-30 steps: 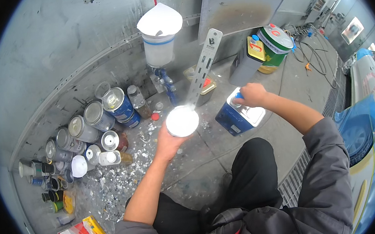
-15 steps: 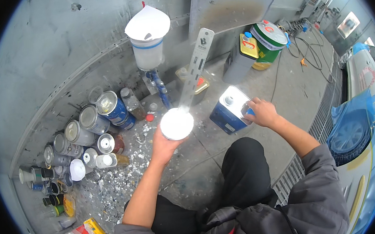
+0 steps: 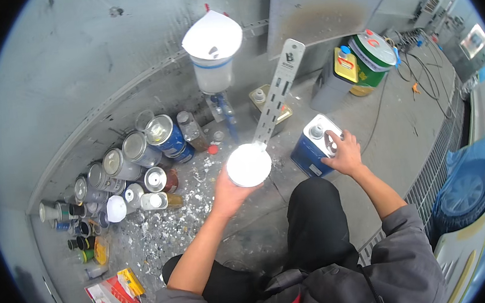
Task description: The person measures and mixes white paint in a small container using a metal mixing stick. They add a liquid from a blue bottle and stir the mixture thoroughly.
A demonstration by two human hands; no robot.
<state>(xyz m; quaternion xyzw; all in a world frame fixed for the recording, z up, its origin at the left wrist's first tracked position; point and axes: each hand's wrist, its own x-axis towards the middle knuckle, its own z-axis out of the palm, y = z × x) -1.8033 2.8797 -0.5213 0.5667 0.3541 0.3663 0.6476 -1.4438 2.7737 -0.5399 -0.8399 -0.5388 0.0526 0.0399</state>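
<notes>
My left hand is wrapped round a white cup and holds it upright; glare hides what is inside. A slotted metal mixing stick stands in the cup, tilted to the far right. My right hand is over the right side of a blue rectangular can with a white top. Its fingers are spread by the can's handle, and no grip on it is visible. A pale spout sticks up from the can's top.
Paint tins crowd along the left wall. A strainer-topped container is mounted at the back. Behind the can are a yellow-topped can, a grey can and a green drum. At right, a floor grate runs beside a masked car.
My view has shifted, so the scene sits further right. My right hand's fingers have spread from their closer hold at the can's handle. The cup stays in my left hand.
</notes>
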